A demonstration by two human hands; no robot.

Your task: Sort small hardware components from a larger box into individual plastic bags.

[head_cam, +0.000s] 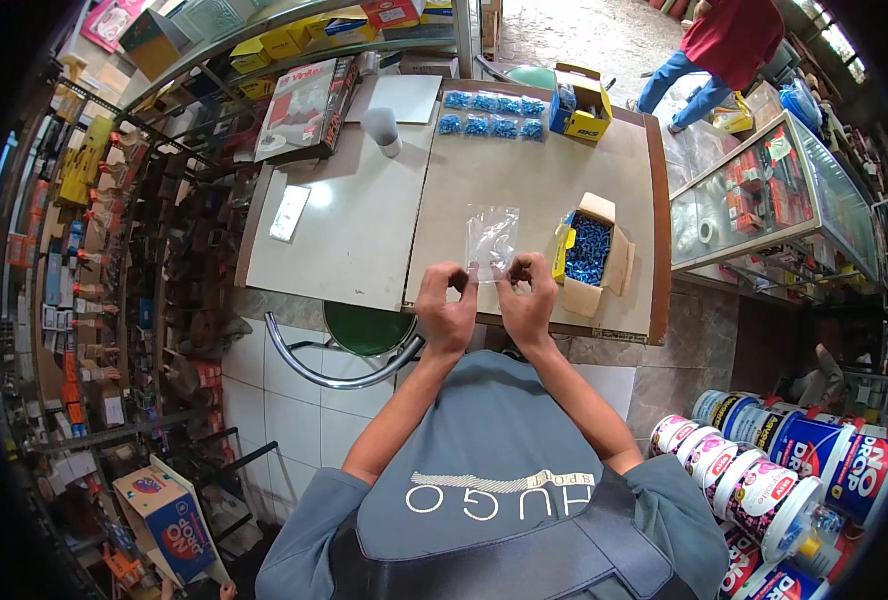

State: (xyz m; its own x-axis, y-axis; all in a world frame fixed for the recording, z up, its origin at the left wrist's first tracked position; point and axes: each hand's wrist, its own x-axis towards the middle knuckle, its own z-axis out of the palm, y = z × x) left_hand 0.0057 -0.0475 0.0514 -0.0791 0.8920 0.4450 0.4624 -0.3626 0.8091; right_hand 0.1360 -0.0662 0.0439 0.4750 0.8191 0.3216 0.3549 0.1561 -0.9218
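Between my two hands a clear plastic bag hangs over the table near its front edge, and nothing shows inside it. My left hand pinches the near left corner of the bag between thumb and finger. The near right corner is pinched in my right hand. Just right of that hand stands an open cardboard box full of small blue plastic pieces that look like wall plugs. Toward the back of the table, several filled clear bags of blue pieces lie in two rows.
Behind the filled bags' right end is a yellow and blue box. A white cylinder, a flat white packet and a large printed box occupy the left side. A green stool sits below; a person stands beyond the table.
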